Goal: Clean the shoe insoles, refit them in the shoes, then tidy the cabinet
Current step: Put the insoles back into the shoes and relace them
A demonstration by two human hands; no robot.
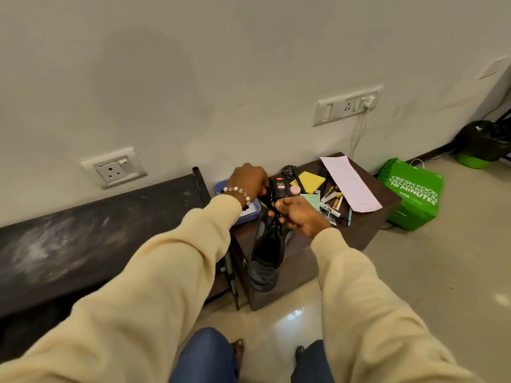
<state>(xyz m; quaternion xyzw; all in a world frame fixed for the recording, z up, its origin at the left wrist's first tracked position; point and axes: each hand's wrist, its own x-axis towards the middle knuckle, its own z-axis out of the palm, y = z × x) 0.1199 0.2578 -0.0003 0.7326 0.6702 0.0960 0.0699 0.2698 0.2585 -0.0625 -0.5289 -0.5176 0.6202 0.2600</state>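
White wall behind, dark cabinet (367,228) below. Both sets of fingers pinch the black laces (272,204): left hand (249,181) pulling up and far, right hand (300,215) nearer, probably tightening them. Black shoe (266,255) hangs over the cabinet's near-left edge, heel toward us. Blue tray (253,212) far-left, contents hidden.
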